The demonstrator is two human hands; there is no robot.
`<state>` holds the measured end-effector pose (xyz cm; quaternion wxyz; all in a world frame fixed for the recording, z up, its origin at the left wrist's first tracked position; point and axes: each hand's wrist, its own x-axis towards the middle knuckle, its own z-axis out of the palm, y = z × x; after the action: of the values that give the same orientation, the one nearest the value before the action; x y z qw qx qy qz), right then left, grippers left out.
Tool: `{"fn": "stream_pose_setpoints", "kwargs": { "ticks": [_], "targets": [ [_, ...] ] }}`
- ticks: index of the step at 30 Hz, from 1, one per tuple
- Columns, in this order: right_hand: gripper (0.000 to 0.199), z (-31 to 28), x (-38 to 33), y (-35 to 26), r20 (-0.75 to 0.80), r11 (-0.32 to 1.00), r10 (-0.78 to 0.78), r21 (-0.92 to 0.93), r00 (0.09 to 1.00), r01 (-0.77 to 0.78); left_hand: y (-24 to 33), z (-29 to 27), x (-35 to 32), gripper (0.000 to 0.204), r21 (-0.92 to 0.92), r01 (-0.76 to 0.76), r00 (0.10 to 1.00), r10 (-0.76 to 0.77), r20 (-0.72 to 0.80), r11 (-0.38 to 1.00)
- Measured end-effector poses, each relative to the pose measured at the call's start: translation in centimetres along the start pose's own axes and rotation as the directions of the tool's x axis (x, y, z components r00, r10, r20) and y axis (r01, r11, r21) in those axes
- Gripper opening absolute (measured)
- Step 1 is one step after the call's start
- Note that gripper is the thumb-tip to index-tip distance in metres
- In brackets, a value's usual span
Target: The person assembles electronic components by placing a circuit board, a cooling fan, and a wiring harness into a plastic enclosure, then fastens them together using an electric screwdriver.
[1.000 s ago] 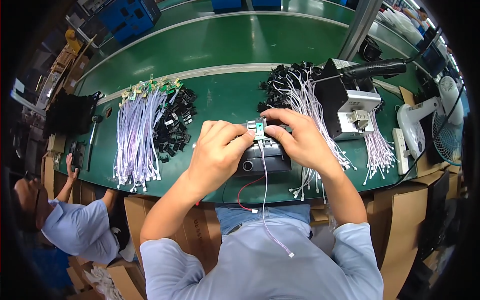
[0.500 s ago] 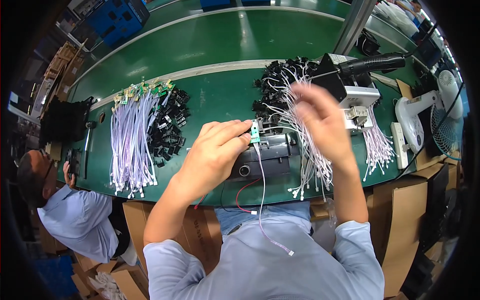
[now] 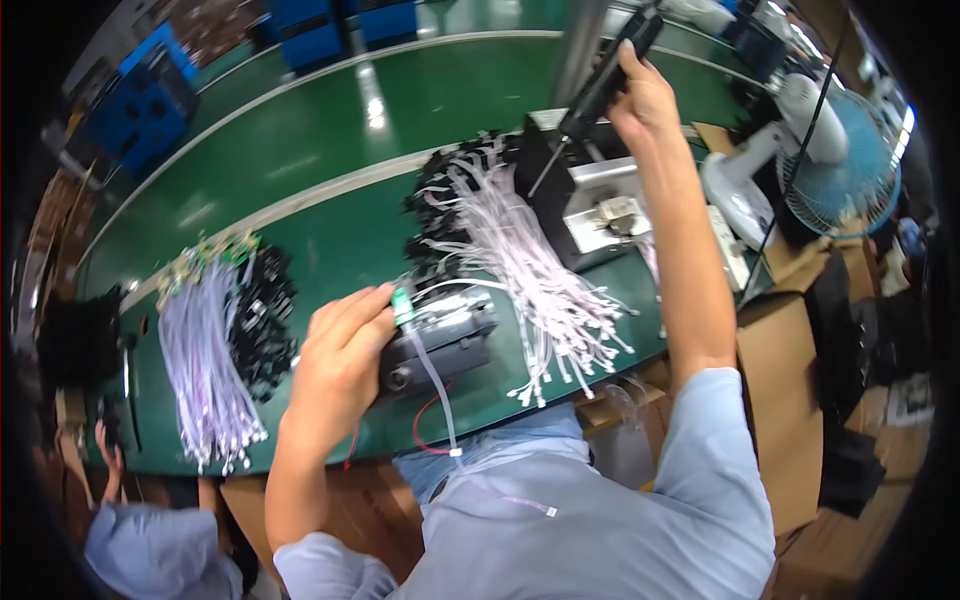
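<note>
1. Since half a second ago, the right hand (image 3: 640,95) has left the small part at the workpiece and risen to a black hanging screwdriver (image 3: 605,80) above the bench; the left hand (image 3: 340,365) has stayed put.
2. Right hand: fingers wrapped fully round the screwdriver's body, a closed grip, its thin bit pointing down and to the left over the grey metal fixture (image 3: 600,205).
3. Left hand: closed loosely on a dark box-shaped unit (image 3: 440,340) on the green bench (image 3: 330,230), thumb and forefinger pinching a small green-tipped connector (image 3: 402,305) against its top edge. A pale wire (image 3: 435,385) runs from there toward the person's chest.
4. Just right of the unit lies a heap of pale wire leads (image 3: 540,280); a second bundle (image 3: 205,370) with black clips (image 3: 262,320) sits well to the left.
5. To do this well, I judge the left hand should keep the connector seated and the unit pressed flat, while the bit comes down straight, clear of the loose leads, meeting the screw squarely before any turning.
</note>
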<state>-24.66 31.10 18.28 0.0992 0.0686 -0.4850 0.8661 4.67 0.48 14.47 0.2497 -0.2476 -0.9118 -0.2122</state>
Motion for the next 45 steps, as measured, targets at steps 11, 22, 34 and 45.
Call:
{"fn": "stream_pose_setpoints", "kwargs": {
  "ticks": [11,22,34,45],
  "targets": [
    [0.097,-2.8,-11.8,-9.4,0.361,0.922,-0.350,-0.026,0.864,0.385,-0.1,-0.1,0.5,0.020,-0.012,0.062,0.998,-0.062,0.026,0.998],
    [0.098,-5.1,-12.3,-6.2,0.262,0.912,-0.395,-0.006,0.880,0.411,0.3,0.0,0.7,0.019,-0.023,0.094,0.995,-0.093,0.030,0.995],
    [0.094,1.7,-13.0,-8.3,0.382,0.941,-0.211,-0.168,0.900,0.292,-0.4,-0.3,0.3,0.016,-0.033,0.081,0.997,-0.081,0.007,0.996],
    [0.080,18.1,-15.4,-4.9,0.639,0.916,-0.399,0.239,0.658,0.323,-1.0,0.1,0.0,0.024,-0.042,0.008,1.000,-0.007,0.003,0.999]
  ]
}}
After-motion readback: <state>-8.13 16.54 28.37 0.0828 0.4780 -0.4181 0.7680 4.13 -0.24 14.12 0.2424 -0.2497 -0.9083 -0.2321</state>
